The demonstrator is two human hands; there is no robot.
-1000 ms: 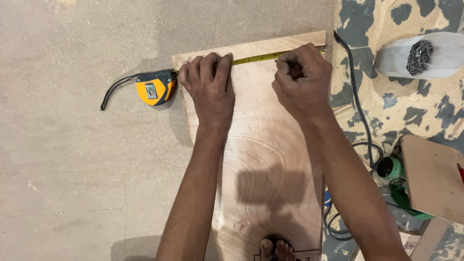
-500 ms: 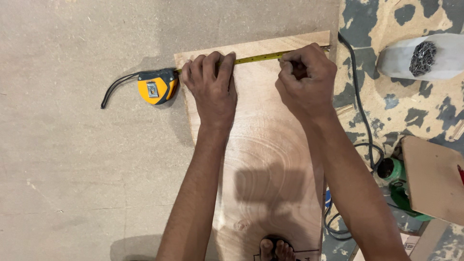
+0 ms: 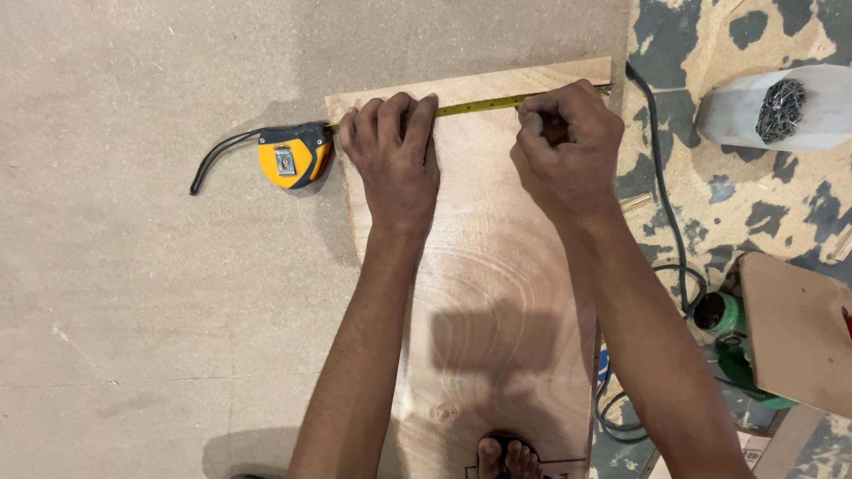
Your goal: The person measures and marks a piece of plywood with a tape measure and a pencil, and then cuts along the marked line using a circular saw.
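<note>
The left hand [image 3: 395, 155] lies flat, fingers spread over the yellow tape [image 3: 475, 106], pinning it to the board [image 3: 497, 266] near the board's far edge. The tape's case [image 3: 291, 157] sits on the floor [image 3: 133, 293] just off the board's left side. The right hand [image 3: 568, 146] is curled into a tight grip by the tape; what it pinches is hidden. A toe [image 3: 501, 457] rests on the board's near end. A black cable [image 3: 661, 191] runs along the right.
</note>
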